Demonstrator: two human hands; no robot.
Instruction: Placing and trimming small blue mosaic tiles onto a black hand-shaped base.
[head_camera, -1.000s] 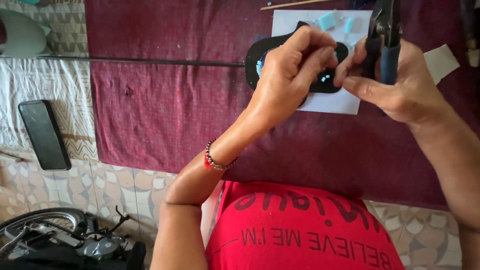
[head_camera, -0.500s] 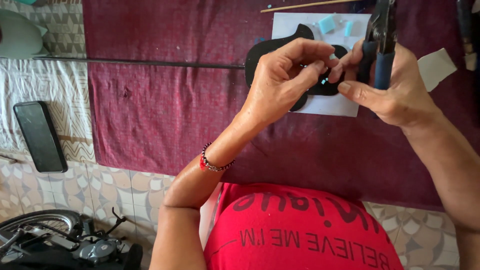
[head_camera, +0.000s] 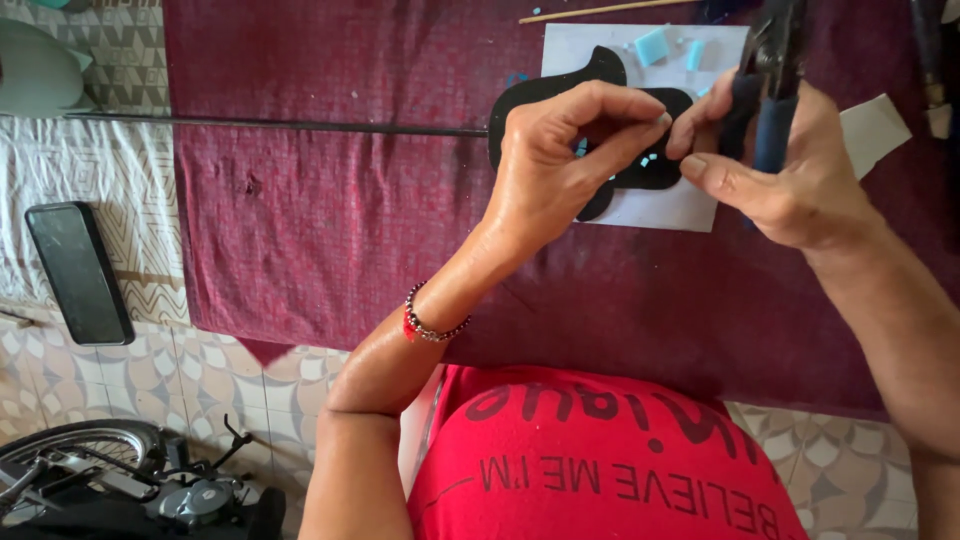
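Pliers (head_camera: 765, 95) with blue handles are gripped by the right hand (head_camera: 790, 170). Left hand (head_camera: 560, 165) fingers are pinched narrow above a black shape (head_camera: 520, 105), which lies on white paper (head_camera: 655, 205) beside small turquoise pieces (head_camera: 650, 45).

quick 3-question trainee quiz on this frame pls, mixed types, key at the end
1. True or false: the right hand holds a blue-handled plier-like tool.
2. What is the left hand doing? A) resting flat on the maroon cloth B) pinching its fingertips together above the black cut-out shape C) gripping the dark phone
3. What colour are the small pieces lying on the white sheet?

Key
1. True.
2. B. What, if anything, sits between the fingertips is too small to tell.
3. Light blue.
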